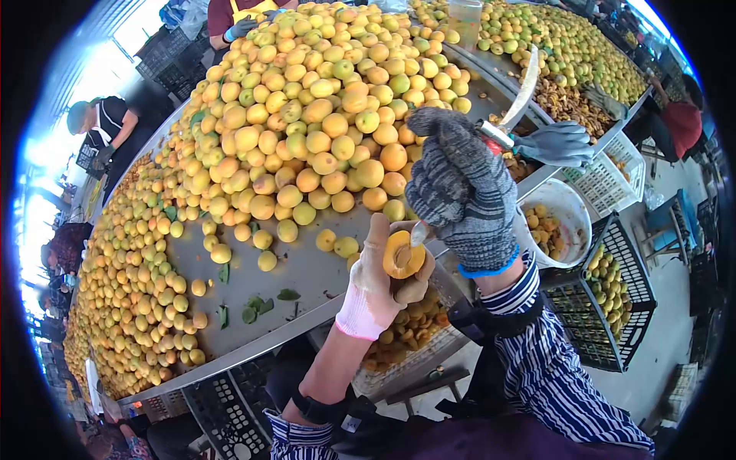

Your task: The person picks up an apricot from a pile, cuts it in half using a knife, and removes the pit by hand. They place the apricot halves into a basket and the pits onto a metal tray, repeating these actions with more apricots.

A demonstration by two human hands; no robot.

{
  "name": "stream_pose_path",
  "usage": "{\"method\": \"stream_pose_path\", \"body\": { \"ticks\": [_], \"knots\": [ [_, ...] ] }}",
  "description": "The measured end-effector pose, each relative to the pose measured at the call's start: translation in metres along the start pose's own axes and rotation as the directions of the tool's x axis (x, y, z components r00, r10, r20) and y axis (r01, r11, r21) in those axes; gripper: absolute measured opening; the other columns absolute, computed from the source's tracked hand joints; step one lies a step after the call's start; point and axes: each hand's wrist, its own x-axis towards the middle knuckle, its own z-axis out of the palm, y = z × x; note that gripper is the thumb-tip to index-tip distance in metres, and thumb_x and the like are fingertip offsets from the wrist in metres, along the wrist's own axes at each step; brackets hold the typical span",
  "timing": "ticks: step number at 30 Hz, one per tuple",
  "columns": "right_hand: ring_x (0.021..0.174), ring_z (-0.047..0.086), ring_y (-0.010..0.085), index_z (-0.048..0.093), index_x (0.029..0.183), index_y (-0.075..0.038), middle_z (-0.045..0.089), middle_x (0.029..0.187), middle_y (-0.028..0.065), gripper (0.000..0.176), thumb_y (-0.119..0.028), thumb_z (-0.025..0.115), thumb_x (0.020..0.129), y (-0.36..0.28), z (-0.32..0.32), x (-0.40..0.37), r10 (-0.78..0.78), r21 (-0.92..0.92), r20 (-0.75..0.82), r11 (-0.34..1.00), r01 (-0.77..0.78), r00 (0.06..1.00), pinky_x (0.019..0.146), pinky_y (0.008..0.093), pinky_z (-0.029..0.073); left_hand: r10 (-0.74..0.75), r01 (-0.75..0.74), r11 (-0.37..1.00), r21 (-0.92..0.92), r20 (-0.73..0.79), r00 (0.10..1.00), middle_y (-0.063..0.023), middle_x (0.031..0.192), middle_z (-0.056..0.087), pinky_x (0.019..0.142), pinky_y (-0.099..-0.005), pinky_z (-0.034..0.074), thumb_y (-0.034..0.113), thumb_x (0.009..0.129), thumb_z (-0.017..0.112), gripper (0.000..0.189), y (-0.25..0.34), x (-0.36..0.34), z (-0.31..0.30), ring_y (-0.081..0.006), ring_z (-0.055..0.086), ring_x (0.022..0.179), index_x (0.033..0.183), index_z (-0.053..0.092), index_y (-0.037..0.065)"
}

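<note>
My left hand (376, 287), in a white and pink glove, is closed around a halved apricot (402, 255), its orange cut face and hollow turned up. My right hand (468, 192), in a grey striped knit glove, makes a fist just above and right of the fruit. From the top of that fist a curved knife (524, 90) sticks up, with red and metal at its handle. Below the fist, a small pale tip (418, 233) meets the rim of the apricot half. Behind both hands rises a big heap of whole apricots (307, 115) on the metal table (268, 322).
Below my hands sits a crate of apricot pieces (410, 333). To the right stand a white bucket (529, 253), a black crate (625, 268) and a white crate (625, 188). A blue-grey glove (556, 143) is by the table edge. Several people are around the tables.
</note>
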Motion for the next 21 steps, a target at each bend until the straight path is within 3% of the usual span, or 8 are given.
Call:
{"method": "stream_pose_path", "body": {
  "ticks": [1, 2, 3, 10, 12, 15, 18, 21],
  "knots": [
    [0.037, 0.037, 0.0053, 0.056, 0.111, 0.004, 0.039, 0.051, -0.0056, 0.03, -0.019, 0.056, 0.091, 0.002, 0.003, -0.001, 0.001, -0.005, -0.002, 1.0, -0.001, 1.0, 0.037, 0.0214, 0.03, -0.001, 0.001, 1.0, -0.004, 0.003, 1.0, -0.0096, 0.073, 0.055, 0.046, -0.0252, 0.034, 0.054, 0.095, 0.034, 0.053, -0.005, 0.0, 0.002, -0.0149, 0.039, 0.045, 0.119, 0.046, 0.008],
    [0.038, 0.037, 0.005, 0.057, 0.11, 0.005, 0.04, 0.051, -0.0058, 0.03, -0.019, 0.056, 0.091, 0.004, 0.006, -0.001, 0.006, -0.021, -0.031, 1.0, -0.007, 0.999, 0.037, 0.0212, 0.03, 0.463, -0.369, 0.65, 0.665, 0.039, 0.886, -0.0116, 0.082, 0.057, 0.053, -0.027, 0.042, 0.039, 0.089, 0.051, 0.05, -0.011, 0.0, 0.005, -0.0189, 0.05, 0.057, 0.125, 0.042, 0.005],
    [0.038, 0.037, 0.0048, 0.057, 0.109, 0.005, 0.041, 0.051, -0.0059, 0.03, -0.02, 0.057, 0.091, 0.006, 0.008, -0.002, 0.011, -0.038, -0.06, 0.999, -0.013, 0.998, 0.037, 0.0211, 0.03, 0.689, -0.372, -0.153, 0.916, 0.369, 0.624, -0.0136, 0.091, 0.059, 0.06, -0.0288, 0.05, 0.024, 0.083, 0.068, 0.061, -0.014, 0.0, 0.007, -0.023, 0.06, 0.069, 0.13, 0.038, 0.002],
    [0.044, 0.044, 0.0024, 0.06, 0.104, 0.004, 0.055, 0.064, -0.0008, 0.029, -0.02, 0.063, 0.087, 0.009, 0.012, -0.006, -0.025, -0.278, -0.008, 0.96, 0.022, 1.0, 0.04, 0.0181, 0.033, 0.244, 0.007, 0.636, 0.772, -0.209, 0.947, -0.0129, 0.098, 0.058, 0.066, -0.0313, 0.053, 0.021, 0.078, 0.072, 0.063, 0.001, -0.001, 0.005, -0.025, 0.063, 0.079, 0.128, 0.039, 0.002],
    [0.046, 0.046, 0.0023, 0.06, 0.103, 0.003, 0.059, 0.068, 0.0011, 0.029, -0.021, 0.064, 0.087, 0.008, 0.014, -0.007, -0.004, -0.339, 0.044, 0.941, 0.019, 0.999, 0.041, 0.0176, 0.035, -0.105, 0.083, 0.976, -0.203, -0.1, 0.989, -0.0093, 0.1, 0.058, 0.062, -0.0292, 0.053, 0.038, 0.088, 0.059, 0.05, 0.004, -0.004, 0.005, -0.0202, 0.063, 0.08, 0.12, 0.046, 0.003],
    [0.073, 0.058, 0.0068, 0.067, 0.097, -0.002, 0.067, 0.089, 0.0022, 0.02, -0.017, 0.067, 0.085, 0.01, 0.016, -0.008, 0.016, -0.335, 0.229, 0.94, 0.063, 0.973, 0.064, 0.0213, 0.046, 0.146, 0.051, 0.8, 0.597, -0.276, 0.95, -0.0114, 0.083, 0.056, 0.04, -0.0266, 0.041, 0.043, 0.096, 0.038, 0.042, 0.003, -0.012, 0.015, -0.0205, 0.058, 0.06, 0.11, 0.048, 0.005],
    [0.084, 0.061, 0.0096, 0.066, 0.1, 0.0, 0.068, 0.092, 0.0052, 0.022, -0.015, 0.068, 0.084, 0.009, 0.009, -0.01, 0.165, -0.344, 0.261, 0.936, -0.068, 0.951, 0.074, 0.024, 0.049, -0.145, 0.247, 0.948, 0.202, -0.417, 0.897, -0.0116, 0.089, 0.056, 0.049, -0.0295, 0.049, 0.038, 0.095, 0.042, 0.038, 0.007, -0.006, 0.01, -0.0234, 0.061, 0.062, 0.104, 0.049, 0.002],
    [0.07, 0.06, 0.007, 0.064, 0.101, 0.001, 0.067, 0.085, 0.0038, 0.024, -0.018, 0.065, 0.087, 0.023, -0.002, -0.012, 0.097, -0.306, 0.222, 0.952, -0.025, 0.97, 0.062, 0.0208, 0.048, 0.1, 0.164, 0.876, 0.453, -0.504, 0.858, -0.0107, 0.095, 0.056, 0.062, -0.0319, 0.053, 0.035, 0.095, 0.041, 0.036, 0.001, -0.009, 0.025, -0.0256, 0.063, 0.074, 0.102, 0.049, 0.001]
  ]
}}
